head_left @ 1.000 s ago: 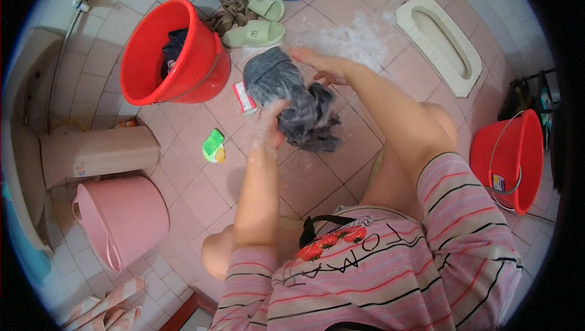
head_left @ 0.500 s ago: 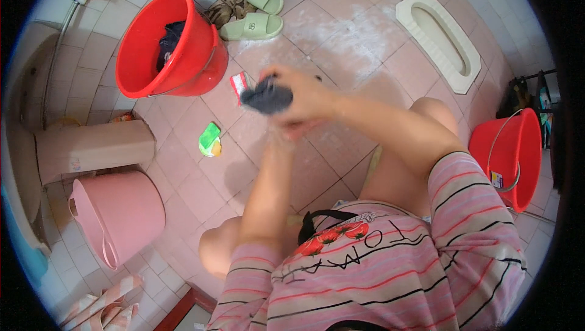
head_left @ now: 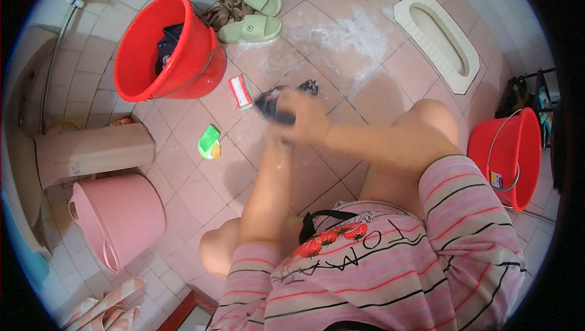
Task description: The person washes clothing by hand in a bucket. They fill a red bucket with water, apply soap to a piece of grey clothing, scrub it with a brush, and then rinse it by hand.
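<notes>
In front of my knees, both hands are together on a dark, wet piece of cloth [head_left: 268,104], sock-like in size, with a loose end [head_left: 309,87] sticking out beyond my fingers. My right hand [head_left: 308,117] lies over it with bent fingers, somewhat smeared by motion. Beneath it is my left hand [head_left: 279,138], its fingers mostly hidden by the cloth and the right hand. Suds show on the left wrist. Just left of the cloth, a red and white scrubbing brush or packet [head_left: 240,92] rests on the pink tiles.
A green bar [head_left: 209,138] lies on a small dish at the left. A red bucket [head_left: 210,78] holds dark clothes; another red bucket [head_left: 527,160] stands right. Green slippers [head_left: 250,28], a pink tub [head_left: 131,221] and a squat toilet [head_left: 472,72] surround me. White powder or foam [head_left: 359,38] marks the floor.
My right hand has shifted a little down and right over the cloth. The cloth's loose end now shows at the far right of the hands.
</notes>
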